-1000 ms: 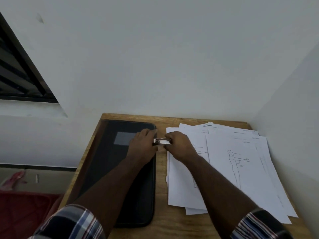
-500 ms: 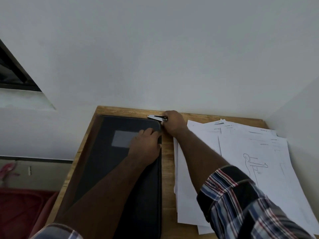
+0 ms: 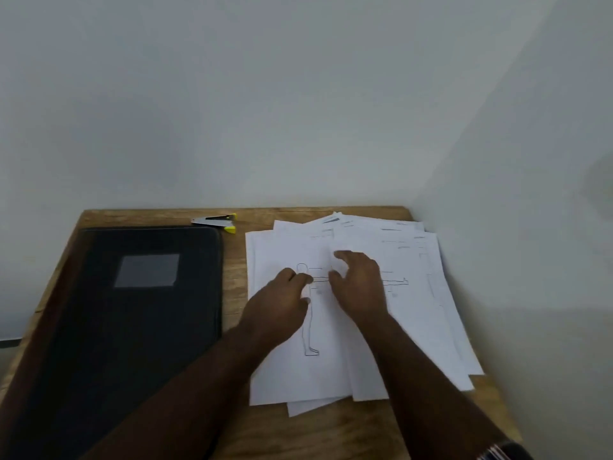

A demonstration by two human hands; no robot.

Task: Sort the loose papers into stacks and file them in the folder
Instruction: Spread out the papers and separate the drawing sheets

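Head view
Table edges: the wooden table (image 3: 237, 287) sits in a corner, its far edge against the back wall (image 3: 265, 111) and its right edge along the side wall (image 3: 530, 227).
Folder: the closed black folder (image 3: 132, 320) lies flat on the table's left half, reaching almost to the left edge.
Open room: a bare strip of wood runs between the folder and the papers; more bare wood shows near the front edge.
Papers: the loose papers (image 3: 414, 260) lie fanned and overlapping on the right half, near the side wall; the top sheets carry outline figure drawings.
Staple remover: a small metal and yellow staple remover (image 3: 217, 222) lies by the far edge, just beyond the folder's far right corner.
Left hand: the left hand (image 3: 282, 303) rests on the papers, fingers loosely curled, gripping nothing that shows.
Right hand: the right hand (image 3: 358, 283) is just beside it over the sheets, fingers spread and slightly bent, holding nothing.
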